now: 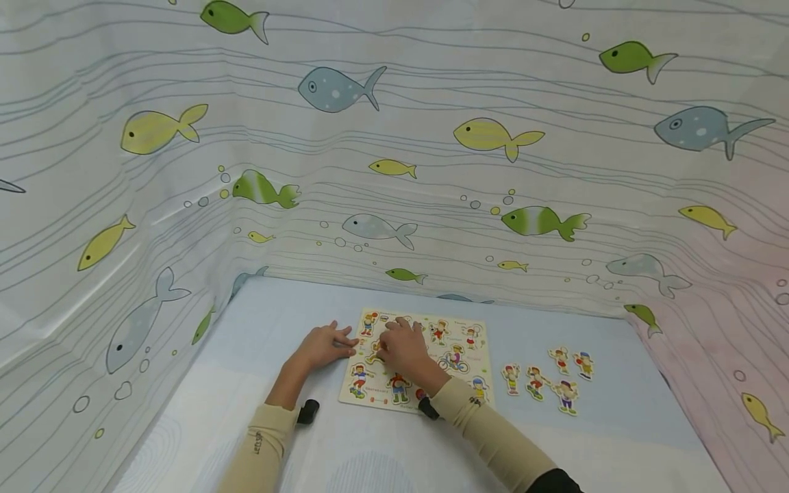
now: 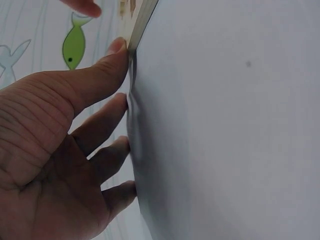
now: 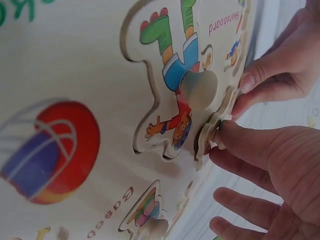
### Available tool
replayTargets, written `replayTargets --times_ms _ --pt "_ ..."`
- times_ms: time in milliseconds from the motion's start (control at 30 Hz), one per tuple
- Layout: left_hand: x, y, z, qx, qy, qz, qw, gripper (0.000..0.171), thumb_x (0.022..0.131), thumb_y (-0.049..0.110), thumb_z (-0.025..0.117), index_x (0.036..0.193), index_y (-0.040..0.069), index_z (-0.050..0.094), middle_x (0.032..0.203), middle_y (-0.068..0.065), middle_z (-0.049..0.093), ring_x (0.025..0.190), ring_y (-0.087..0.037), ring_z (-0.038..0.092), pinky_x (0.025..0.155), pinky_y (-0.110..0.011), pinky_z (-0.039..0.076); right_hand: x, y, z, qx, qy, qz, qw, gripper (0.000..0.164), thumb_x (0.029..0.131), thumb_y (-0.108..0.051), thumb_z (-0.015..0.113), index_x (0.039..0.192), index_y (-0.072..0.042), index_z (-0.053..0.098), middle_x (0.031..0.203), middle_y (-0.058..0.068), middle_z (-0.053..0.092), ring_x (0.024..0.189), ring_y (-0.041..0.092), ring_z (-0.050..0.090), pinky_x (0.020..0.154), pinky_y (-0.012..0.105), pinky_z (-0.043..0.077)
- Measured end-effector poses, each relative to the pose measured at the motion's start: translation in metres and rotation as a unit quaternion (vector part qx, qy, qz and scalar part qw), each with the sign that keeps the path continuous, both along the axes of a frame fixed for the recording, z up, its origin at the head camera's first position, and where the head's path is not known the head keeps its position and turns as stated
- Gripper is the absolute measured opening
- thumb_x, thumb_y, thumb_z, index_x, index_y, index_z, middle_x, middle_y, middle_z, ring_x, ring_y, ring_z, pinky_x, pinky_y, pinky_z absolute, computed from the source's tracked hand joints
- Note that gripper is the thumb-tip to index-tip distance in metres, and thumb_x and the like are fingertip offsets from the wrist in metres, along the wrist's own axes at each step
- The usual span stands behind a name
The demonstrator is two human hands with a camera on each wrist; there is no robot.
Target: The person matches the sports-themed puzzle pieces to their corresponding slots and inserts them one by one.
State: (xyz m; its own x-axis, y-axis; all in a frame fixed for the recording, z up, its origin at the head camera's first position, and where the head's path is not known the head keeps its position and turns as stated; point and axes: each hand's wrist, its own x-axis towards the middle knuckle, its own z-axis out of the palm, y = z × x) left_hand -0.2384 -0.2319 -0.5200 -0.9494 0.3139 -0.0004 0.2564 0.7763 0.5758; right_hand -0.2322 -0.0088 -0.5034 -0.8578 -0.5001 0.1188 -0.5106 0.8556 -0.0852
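Observation:
A wooden peg puzzle board [image 1: 382, 374] lies on the table, with sports figures in its cutouts. My right hand [image 1: 403, 348] is over its left middle part. In the right wrist view, the thumb and index finger of my right hand [image 3: 285, 165] pinch a wooden puzzle piece [image 3: 214, 127], seen edge-on and tilted at the board surface; its picture is mostly hidden. My left hand [image 1: 323, 346] is at the board's left edge. In the left wrist view, the thumb of my left hand [image 2: 65, 110] touches that edge, the other fingers spread on the tabletop.
Several loose figure pieces [image 1: 535, 382] lie right of the board. A roller-skater piece [image 3: 185, 75] with a round knob sits in its cutout close to the pinched piece. Fish-patterned cloth walls [image 1: 431, 198] rise behind and on both sides of the table [image 1: 246, 356].

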Motion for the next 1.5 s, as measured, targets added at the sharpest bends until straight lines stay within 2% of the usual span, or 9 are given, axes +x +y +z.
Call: replayTargets --times_ms 133,367,667,800,900,1067,1200,1500 --pt "0.001 0.0 0.001 -0.001 0.0 0.004 1.0 0.029 0.084 0.028 0.078 0.11 0.014 0.076 0.134 -0.013 0.058 0.136 -0.047 0.037 0.11 -0.06 0.029 0.001 -0.001 0.001 -0.012 0.008 -0.001 1.0 0.02 0.089 -0.036 0.075 0.075 -0.023 0.066 0.109 -0.001 0.066 0.127 0.029 0.05 0.102 0.06 0.04" --pt "0.003 0.003 0.004 -0.001 -0.006 0.006 1.0 0.028 0.085 0.026 0.077 0.11 0.013 0.076 0.135 -0.013 0.058 0.137 -0.047 0.036 0.111 -0.061 0.028 -0.001 -0.002 -0.002 -0.008 0.005 -0.004 1.0 0.015 0.089 -0.036 0.074 0.082 -0.023 0.07 0.124 0.001 0.065 0.129 0.029 0.049 0.104 0.061 0.038" --pt "0.003 0.003 0.0 0.003 -0.002 0.005 1.0 0.028 0.085 0.027 0.078 0.109 0.014 0.076 0.134 -0.014 0.059 0.135 -0.048 0.037 0.11 -0.062 0.029 -0.003 0.001 -0.008 -0.005 0.008 -0.008 1.0 0.016 0.089 -0.039 0.074 0.084 -0.024 0.07 0.105 -0.003 0.065 0.126 0.028 0.051 0.104 0.061 0.039" --pt "0.001 0.002 -0.003 0.002 -0.005 0.007 1.0 0.028 0.085 0.027 0.078 0.109 0.014 0.076 0.135 -0.013 0.058 0.136 -0.047 0.036 0.111 -0.061 0.028 -0.003 0.005 -0.004 -0.013 0.004 -0.007 1.0 0.018 0.088 -0.042 0.074 0.084 -0.025 0.069 0.116 -0.002 0.065 0.128 0.028 0.049 0.105 0.061 0.037" --pt "0.001 0.002 -0.003 0.0 -0.006 0.005 1.0 0.028 0.085 0.027 0.077 0.11 0.014 0.076 0.135 -0.014 0.057 0.136 -0.047 0.036 0.111 -0.061 0.027 -0.001 0.01 0.001 -0.022 0.0 -0.006 1.0 0.02 0.087 -0.043 0.074 0.09 -0.024 0.072 0.125 0.001 0.064 0.131 0.029 0.046 0.106 0.061 0.036" --pt "0.001 0.001 -0.003 -0.001 -0.003 0.009 1.0 0.028 0.084 0.026 0.078 0.108 0.014 0.076 0.134 -0.013 0.058 0.136 -0.047 0.036 0.111 -0.061 0.027 0.0 0.021 0.004 -0.055 -0.002 0.003 0.999 0.023 0.089 -0.038 0.073 0.102 -0.018 0.074 0.126 0.003 0.063 0.132 0.031 0.045 0.106 0.062 0.035" --pt "0.001 0.001 -0.003 0.001 0.002 0.001 1.0 0.027 0.084 0.027 0.078 0.108 0.013 0.076 0.134 -0.014 0.058 0.135 -0.048 0.037 0.111 -0.061 0.027 0.003 0.032 0.007 -0.073 -0.003 0.001 0.997 0.023 0.089 -0.035 0.074 0.103 -0.016 0.074 0.129 0.006 0.062 0.133 0.033 0.045 0.105 0.063 0.034" --pt "0.0 0.002 0.0 -0.003 -0.006 0.009 0.9999 0.028 0.084 0.027 0.078 0.109 0.014 0.076 0.135 -0.013 0.057 0.137 -0.046 0.035 0.111 -0.061 0.026 0.004 0.056 0.007 -0.067 0.006 -0.01 0.998 0.026 0.089 -0.036 0.074 0.105 -0.016 0.073 0.13 0.007 0.062 0.134 0.034 0.044 0.106 0.063 0.034"
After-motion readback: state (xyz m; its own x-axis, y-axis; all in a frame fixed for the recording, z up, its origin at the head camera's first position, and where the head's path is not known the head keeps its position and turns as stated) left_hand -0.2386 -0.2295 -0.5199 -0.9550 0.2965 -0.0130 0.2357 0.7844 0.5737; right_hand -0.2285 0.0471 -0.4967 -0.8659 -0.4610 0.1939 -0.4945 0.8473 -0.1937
